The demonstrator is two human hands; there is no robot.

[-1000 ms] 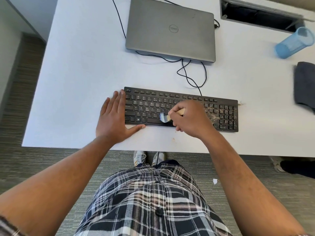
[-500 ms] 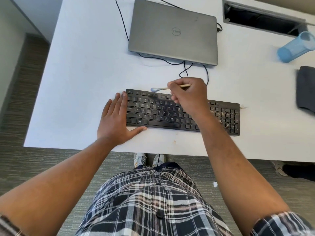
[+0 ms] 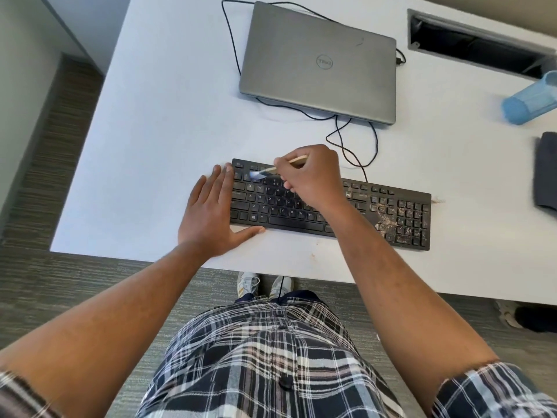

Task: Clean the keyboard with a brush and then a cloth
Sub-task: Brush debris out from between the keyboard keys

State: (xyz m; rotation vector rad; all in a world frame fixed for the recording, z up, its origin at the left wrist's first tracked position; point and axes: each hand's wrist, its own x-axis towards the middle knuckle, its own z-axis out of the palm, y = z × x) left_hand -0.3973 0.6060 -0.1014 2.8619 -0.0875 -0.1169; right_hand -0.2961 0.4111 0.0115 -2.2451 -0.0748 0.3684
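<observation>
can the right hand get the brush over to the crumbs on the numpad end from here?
Probably yes. The right hand holds the brush over the keyboard's upper left; nothing lies between it and the crumbs.

My right hand (image 3: 310,176) hides keyboard (image 3: 301,218) middle keys; brush (image 3: 265,171) bristles blurred; cloth (image 3: 546,173), cup (image 3: 530,101) cut off at 3 o'clock.

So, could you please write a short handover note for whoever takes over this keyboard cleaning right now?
Left hand: flat, fingers straight, steadying the black keyboard's left end.
Right hand: pinching the small wooden-handled brush, bristles on the top-left keys.
Done: nothing finished; brushing under way.
Left: brown crumbs cover the keyboard's right side; then wipe with the dark grey cloth at the white table's right edge.
</observation>
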